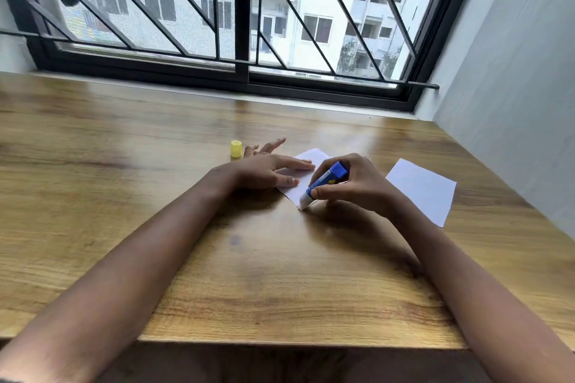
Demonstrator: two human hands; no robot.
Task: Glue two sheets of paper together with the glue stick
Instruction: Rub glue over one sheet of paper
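- Centre of desk (280,274): first sheet (306,155) lying flat, pinned at its 9 o'clock side by left hand (264,172), fingers (298,165) spread flat and gripping nothing.
- At 3 o'clock of that sheet: right hand (357,185), fingers closed around blue glue stick (325,183); barrel tilted, base toward 1 o'clock, white glue end pressed on the sheet's near corner at 6 o'clock.
- Further toward 3 o'clock, well apart from the first: second sheet (421,190), bare, flat, untouched.
- At 10 o'clock of the left hand, just beside its fingertips: yellow cap (236,148), standing upright, off the stick.
- Progress, as judged: cap removed and gluing of the first sheet under way; extent of glue already spread not discernible. Left to do: finishing the coat, laying the second sheet over, pressing the two together, probably recapping.
- Labels: yellow mark and pale print on the blue barrel, too small to read; no brand legible.
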